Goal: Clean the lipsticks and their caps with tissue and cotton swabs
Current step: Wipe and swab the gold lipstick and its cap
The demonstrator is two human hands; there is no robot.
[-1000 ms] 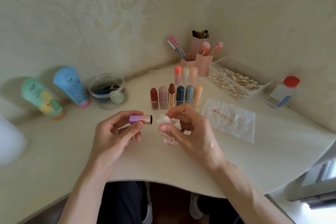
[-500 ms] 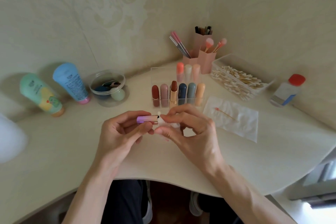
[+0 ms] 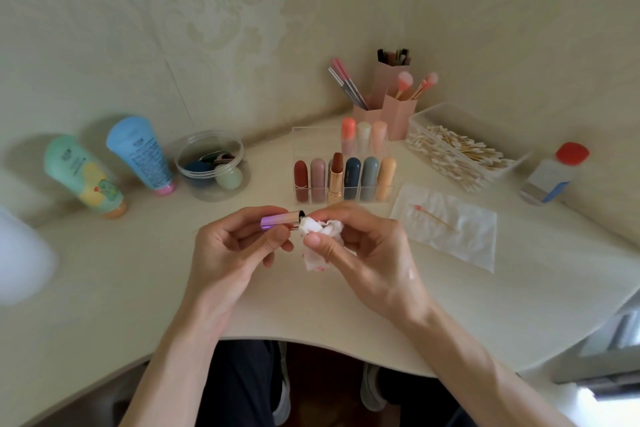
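Two hands: both work just in front of the clear rack, on the person's side of it.
Left hand: fingers and thumb grasp the purple-pink cap, which lies sideways with its open mouth toward the right.
Right hand: thumb and fingers pinch a crumpled tissue; its tip touches the mouth of the cap.
Tissue: red stains show on its lower part. If a stained fold goes inside, it may smear the cap again.
Cap: it looks smooth and small, so a hard twist may make it slip from the left hand.
Uncapped lipstick: it stands bare in the front row of the rack. A knock from a hand may mark or break it.
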